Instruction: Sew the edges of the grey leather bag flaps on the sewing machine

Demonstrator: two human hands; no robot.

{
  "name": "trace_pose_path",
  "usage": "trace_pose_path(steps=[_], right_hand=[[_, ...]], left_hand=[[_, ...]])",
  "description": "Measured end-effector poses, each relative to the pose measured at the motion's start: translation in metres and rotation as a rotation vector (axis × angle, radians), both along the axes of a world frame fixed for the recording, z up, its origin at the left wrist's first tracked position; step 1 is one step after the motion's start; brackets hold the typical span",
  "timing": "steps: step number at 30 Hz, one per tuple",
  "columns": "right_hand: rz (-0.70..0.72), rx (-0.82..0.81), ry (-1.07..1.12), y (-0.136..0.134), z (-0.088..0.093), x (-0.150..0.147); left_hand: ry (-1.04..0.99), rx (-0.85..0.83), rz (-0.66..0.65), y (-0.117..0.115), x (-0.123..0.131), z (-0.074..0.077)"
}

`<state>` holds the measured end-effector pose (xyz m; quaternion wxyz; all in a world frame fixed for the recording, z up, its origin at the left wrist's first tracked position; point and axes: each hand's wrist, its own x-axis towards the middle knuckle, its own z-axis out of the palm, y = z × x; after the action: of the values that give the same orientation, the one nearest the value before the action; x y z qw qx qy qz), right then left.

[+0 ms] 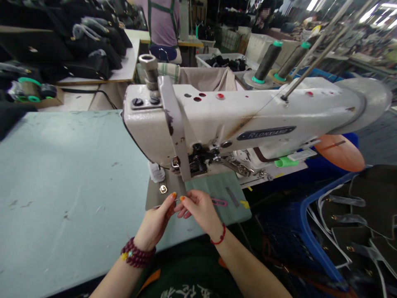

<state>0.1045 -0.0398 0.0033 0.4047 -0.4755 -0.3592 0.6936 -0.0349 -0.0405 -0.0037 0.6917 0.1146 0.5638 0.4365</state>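
- The left hand [157, 218], with a dark red bead bracelet [136, 253] on its wrist, pinches thumb and forefinger onto one end of a thin pale strand [177, 199]; it is too fine to tell whether it is thread or wire.
- The right hand [198, 210], with a red cord bracelet [218, 238] on its wrist, pinches the other end, its remaining fingers curled loosely.
- The strand lies between the orange-painted fingertips, above the near edge of the pale green tabletop [62, 186], just in front of the needle area of the white industrial sewing machine [248, 116].
- A pink clip-like tool [218, 202] lies on the tabletop just beside the right hand.
- Two dark thread cones with green bases [269, 61] stand behind the machine.
- A blue plastic crate [305, 231] off the right edge holds dark cut pieces with pale straps [372, 198].
- At the far end, another person's purple shirt with green straps [163, 20] shows.
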Motion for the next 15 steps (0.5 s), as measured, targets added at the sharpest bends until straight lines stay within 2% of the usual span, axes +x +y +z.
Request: trace_pose_path(steps=[4, 10, 15], right_hand=[[0.019, -0.095, 0.039, 0.0039, -0.0023, 0.0031], [0.015, -0.01, -0.013, 0.0073, -0.0053, -0.0018], [0.04, 0.05, -0.01, 0.0045, -0.0043, 0.0003]], left_hand=[[0.014, 0.004, -0.025, -0.0006, -0.0009, -0.0007], [0.029, 0.034, -0.027, 0.0, -0.0008, -0.0015], [-0.062, -0.013, -0.04, 0.0004, 0.0031, 0.0009]])
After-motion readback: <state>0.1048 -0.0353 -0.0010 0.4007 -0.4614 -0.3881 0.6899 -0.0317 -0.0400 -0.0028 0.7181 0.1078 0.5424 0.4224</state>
